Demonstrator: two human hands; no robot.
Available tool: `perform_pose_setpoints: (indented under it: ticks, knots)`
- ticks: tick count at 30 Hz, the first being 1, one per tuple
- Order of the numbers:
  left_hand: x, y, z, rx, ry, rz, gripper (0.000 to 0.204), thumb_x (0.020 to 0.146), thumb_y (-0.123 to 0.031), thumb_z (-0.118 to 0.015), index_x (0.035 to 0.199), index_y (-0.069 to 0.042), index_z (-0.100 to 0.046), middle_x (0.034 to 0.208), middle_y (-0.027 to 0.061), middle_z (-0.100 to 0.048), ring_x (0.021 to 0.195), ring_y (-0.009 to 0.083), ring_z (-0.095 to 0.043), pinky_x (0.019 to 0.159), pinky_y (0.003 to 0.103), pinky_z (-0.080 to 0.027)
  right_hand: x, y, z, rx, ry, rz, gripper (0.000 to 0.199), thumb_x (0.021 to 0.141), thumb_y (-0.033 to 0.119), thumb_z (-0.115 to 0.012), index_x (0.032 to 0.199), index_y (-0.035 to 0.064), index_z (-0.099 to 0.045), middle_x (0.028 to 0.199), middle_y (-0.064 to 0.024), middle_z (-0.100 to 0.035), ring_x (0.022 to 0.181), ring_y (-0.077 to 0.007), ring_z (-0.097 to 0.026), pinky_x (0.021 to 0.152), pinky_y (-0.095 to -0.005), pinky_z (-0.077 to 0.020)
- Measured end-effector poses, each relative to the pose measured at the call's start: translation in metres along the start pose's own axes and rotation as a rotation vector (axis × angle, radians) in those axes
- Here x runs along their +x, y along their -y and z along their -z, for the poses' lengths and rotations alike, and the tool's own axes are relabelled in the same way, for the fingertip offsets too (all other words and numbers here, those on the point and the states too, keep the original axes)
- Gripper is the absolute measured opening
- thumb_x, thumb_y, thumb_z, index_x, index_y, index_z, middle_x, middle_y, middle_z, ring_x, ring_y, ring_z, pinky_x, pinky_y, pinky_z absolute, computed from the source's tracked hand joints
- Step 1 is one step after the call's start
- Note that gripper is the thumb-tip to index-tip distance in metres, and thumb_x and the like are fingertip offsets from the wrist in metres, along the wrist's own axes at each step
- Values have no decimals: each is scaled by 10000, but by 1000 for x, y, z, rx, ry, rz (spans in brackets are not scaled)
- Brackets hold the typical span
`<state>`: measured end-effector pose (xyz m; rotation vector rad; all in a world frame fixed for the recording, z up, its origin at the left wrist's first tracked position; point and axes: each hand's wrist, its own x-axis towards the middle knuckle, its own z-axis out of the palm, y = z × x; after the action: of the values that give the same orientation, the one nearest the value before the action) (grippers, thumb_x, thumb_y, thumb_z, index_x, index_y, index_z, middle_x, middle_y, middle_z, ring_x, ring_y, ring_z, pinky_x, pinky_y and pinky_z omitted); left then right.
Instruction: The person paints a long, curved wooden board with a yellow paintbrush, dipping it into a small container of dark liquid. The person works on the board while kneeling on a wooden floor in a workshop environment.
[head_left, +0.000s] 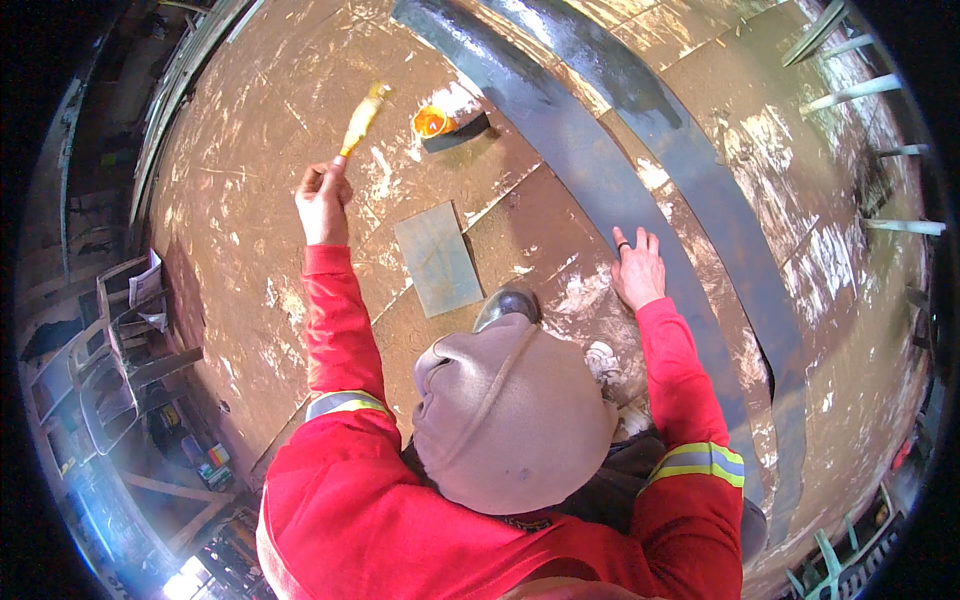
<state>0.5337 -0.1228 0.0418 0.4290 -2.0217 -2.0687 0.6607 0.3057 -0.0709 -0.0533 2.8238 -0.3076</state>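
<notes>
My left hand is closed round the thin handle of a brush whose upper part is thickly coated in pale yellow. The brush points up and away over the brown floor. Flat on the nearer of two long dark rubber-looking strips, at its left edge, lies my right hand, fingers apart and holding nothing. This nearer strip runs beside a farther strip. Between my hands and beyond them stands a small round pot with orange stuff in it, next to a short dark curved piece.
A grey rectangular sheet lies on the floor between my forearms, near a dark boot tip. Pale metal bars jut in at the far right. Chair-like frames and clutter stand at the left edge.
</notes>
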Motion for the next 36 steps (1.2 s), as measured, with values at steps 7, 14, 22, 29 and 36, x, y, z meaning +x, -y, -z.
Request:
perform_pose_setpoints:
  ticks: [7, 14, 22, 29, 36]
  knots:
    - [6, 70, 21, 421, -127, 40, 221, 767, -180, -759, 835, -2, -646, 673, 14, -603, 567, 59, -494, 509, 205, -376, 1, 1, -1, -9, 1, -2, 568, 766, 167, -621, 1317, 128, -489, 1302, -197, -413, 1212, -366, -391, 877, -478, -478]
    - [17, 45, 29, 529, -241, -215, 208, 771, -168, -763, 829, -2, -653, 698, 8, -609, 621, 50, -500, 552, 190, -376, 1, 3, -4, -15, -3, -9, 568, 754, 161, -620, 1309, 131, -497, 1303, -193, -409, 1204, -366, -394, 881, -474, -478]
    - [6, -71, -6, -187, 92, -338, 79, 910, -77, -553, 874, -10, -575, 651, -9, -491, 562, 81, -390, 531, 244, -328, 0, 3, -1, 24, 13, -43, 560, 756, 149, -603, 1306, 151, -499, 1358, -185, -369, 1224, -363, -376, 898, -493, -461]
    - [3, -48, -92, 396, 531, -35, 153, 863, -132, -644, 978, -32, -633, 728, -17, -580, 604, 43, -475, 531, 198, -365, -1, -5, -3, 94, 19, -47, 565, 771, 166, -606, 1323, 191, -493, 1426, -185, -313, 1264, -354, -349, 958, -530, -399]
    - [23, 24, -226, 1358, 636, -585, 223, 816, -276, -629, 924, -82, -639, 798, 157, -672, 713, 332, -661, 643, 433, -516, -8, 1, -6, 83, 45, -205, 523, 835, 152, -549, 1338, 277, -477, 1459, -173, -261, 1334, -389, -256, 1007, -591, -321]
